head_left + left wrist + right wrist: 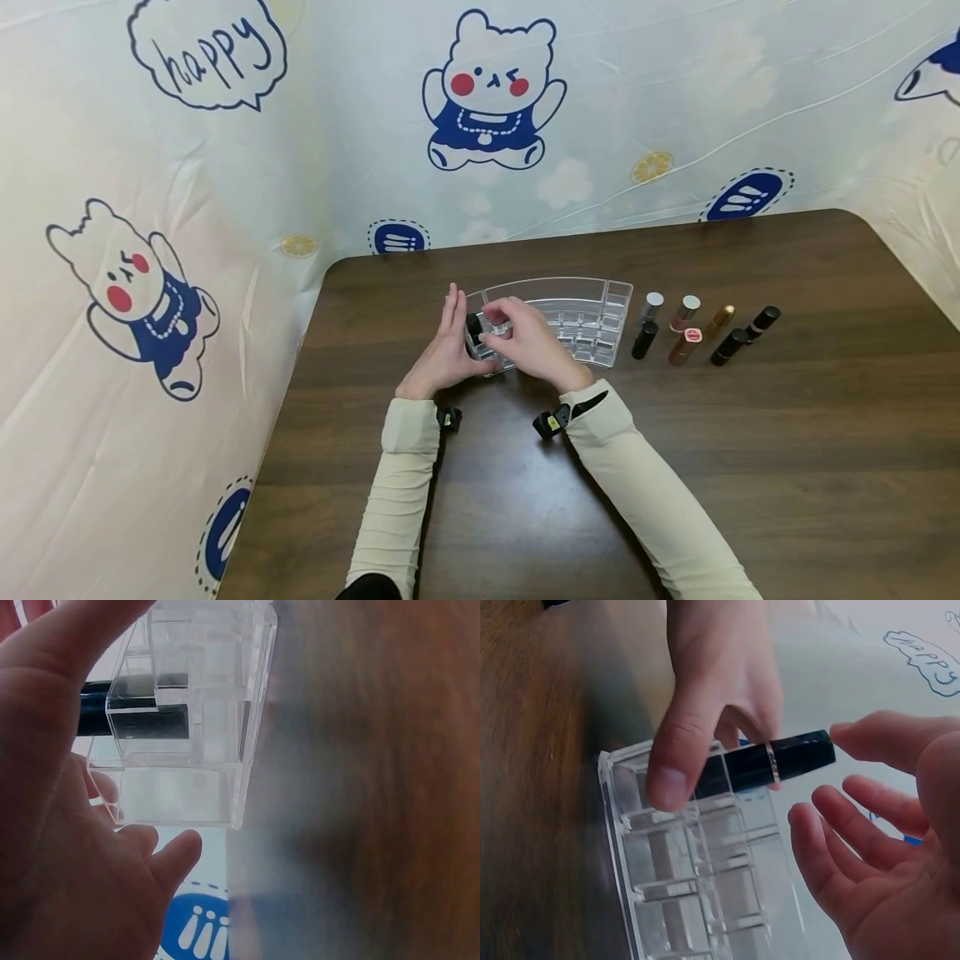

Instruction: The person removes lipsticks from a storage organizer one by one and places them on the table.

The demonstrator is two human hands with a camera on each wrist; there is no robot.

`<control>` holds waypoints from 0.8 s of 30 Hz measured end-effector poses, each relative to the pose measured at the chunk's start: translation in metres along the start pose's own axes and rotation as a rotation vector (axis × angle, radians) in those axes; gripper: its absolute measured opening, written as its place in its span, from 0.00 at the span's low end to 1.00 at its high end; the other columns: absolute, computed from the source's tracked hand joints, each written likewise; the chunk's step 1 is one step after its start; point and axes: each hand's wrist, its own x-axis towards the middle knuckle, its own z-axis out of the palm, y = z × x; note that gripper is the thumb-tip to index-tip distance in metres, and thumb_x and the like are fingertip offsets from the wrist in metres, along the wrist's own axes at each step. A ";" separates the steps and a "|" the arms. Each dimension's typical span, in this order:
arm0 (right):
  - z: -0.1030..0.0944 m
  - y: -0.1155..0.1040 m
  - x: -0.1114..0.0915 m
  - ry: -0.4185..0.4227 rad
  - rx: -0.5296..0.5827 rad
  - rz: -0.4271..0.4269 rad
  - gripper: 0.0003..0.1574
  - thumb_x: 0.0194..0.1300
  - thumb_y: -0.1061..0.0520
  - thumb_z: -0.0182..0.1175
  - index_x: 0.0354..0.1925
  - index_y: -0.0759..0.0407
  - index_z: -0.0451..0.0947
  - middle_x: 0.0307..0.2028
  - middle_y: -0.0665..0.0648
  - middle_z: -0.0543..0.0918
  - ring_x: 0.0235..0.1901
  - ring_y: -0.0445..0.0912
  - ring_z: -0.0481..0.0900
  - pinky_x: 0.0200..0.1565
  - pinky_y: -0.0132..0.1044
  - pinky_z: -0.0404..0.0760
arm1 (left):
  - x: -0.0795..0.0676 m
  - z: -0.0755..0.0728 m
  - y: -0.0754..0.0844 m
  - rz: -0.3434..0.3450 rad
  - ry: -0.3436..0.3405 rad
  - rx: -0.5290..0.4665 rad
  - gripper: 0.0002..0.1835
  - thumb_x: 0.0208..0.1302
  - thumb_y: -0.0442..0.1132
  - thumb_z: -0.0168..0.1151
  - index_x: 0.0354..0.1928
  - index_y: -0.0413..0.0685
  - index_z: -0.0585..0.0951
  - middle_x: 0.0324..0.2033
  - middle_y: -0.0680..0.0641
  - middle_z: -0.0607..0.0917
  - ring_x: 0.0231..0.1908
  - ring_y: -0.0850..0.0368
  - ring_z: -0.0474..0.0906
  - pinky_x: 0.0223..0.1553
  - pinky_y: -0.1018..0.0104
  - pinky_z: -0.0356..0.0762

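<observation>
A clear stepped organizer (577, 321) stands on the table in front of me. My left hand (447, 348) holds its left end, thumb across the front and the other fingers along the side and behind. One black lipstick tube (756, 767) with a thin metallic band stands upright in a left-end compartment; its lower part shows through the clear wall in the left wrist view. My right hand (531, 340) is over the organizer, one fingertip right at the tube's top end, the other fingers loosely bent and apart from it.
Right of the organizer stand several cosmetic tubes, among them a black one (645, 340), a brown one (684, 347), a gold one (720, 320) and a black one with a pink band (762, 323). A printed curtain (360, 125) hangs behind the wooden table (825, 400).
</observation>
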 end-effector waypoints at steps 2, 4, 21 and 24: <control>0.003 0.000 0.002 0.000 -0.014 0.008 0.23 0.60 0.59 0.66 0.52 0.66 0.77 0.45 0.63 0.81 0.46 0.54 0.80 0.46 0.42 0.81 | 0.000 0.001 0.000 0.001 0.001 0.001 0.70 0.47 0.60 0.74 0.76 0.45 0.34 0.74 0.60 0.22 0.77 0.53 0.32 0.69 0.53 0.61; 0.005 0.001 0.004 -0.001 -0.020 0.016 0.23 0.60 0.58 0.65 0.52 0.66 0.77 0.45 0.63 0.81 0.46 0.54 0.80 0.47 0.43 0.81 | 0.001 0.001 -0.001 0.002 0.000 0.004 0.70 0.47 0.60 0.74 0.76 0.45 0.34 0.74 0.60 0.22 0.77 0.53 0.31 0.69 0.53 0.61; 0.016 0.001 0.011 0.011 -0.058 0.052 0.21 0.62 0.57 0.63 0.52 0.64 0.77 0.46 0.61 0.82 0.46 0.52 0.81 0.49 0.43 0.79 | 0.001 0.000 -0.001 0.017 -0.003 0.009 0.69 0.48 0.57 0.75 0.76 0.46 0.32 0.74 0.57 0.23 0.76 0.53 0.28 0.71 0.53 0.58; 0.019 0.002 0.012 0.017 -0.076 0.046 0.21 0.61 0.56 0.64 0.52 0.64 0.78 0.44 0.60 0.82 0.44 0.52 0.81 0.48 0.43 0.78 | 0.000 -0.001 0.000 0.018 -0.002 0.009 0.69 0.48 0.56 0.75 0.76 0.44 0.33 0.74 0.56 0.23 0.76 0.52 0.28 0.71 0.53 0.57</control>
